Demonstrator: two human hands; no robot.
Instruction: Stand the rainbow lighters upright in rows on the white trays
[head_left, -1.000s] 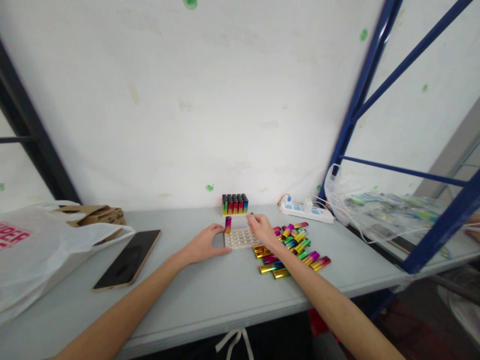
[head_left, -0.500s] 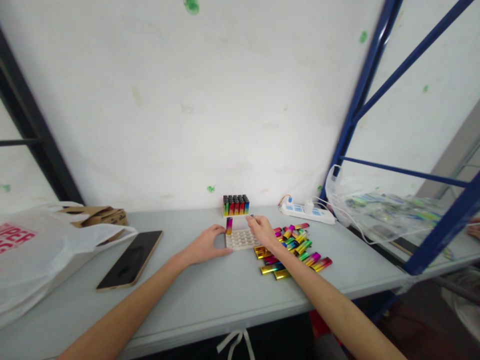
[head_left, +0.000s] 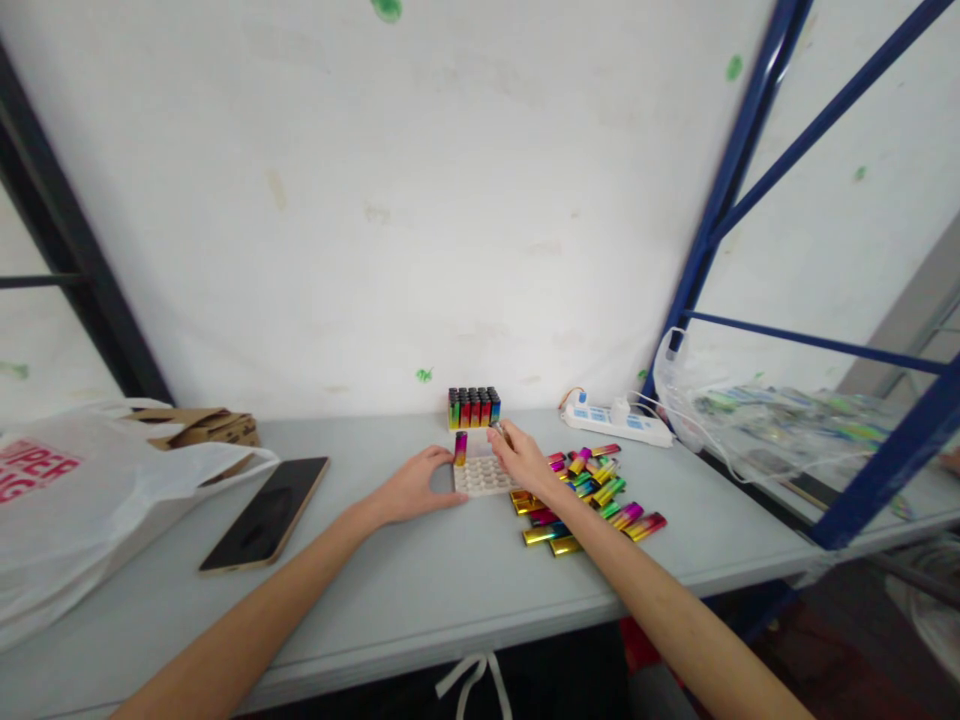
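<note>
One upright lighter [head_left: 460,450], glossy, purple fading to gold, dark-topped

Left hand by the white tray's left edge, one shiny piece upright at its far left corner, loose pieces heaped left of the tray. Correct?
Not quite: the loose pieces are heaped right of the white tray, as the head view shows. The left hand and upright piece are as stated.

Before the tray [head_left: 480,480] lies room; rightward, lighters [head_left: 608,491] obstruct.
</note>
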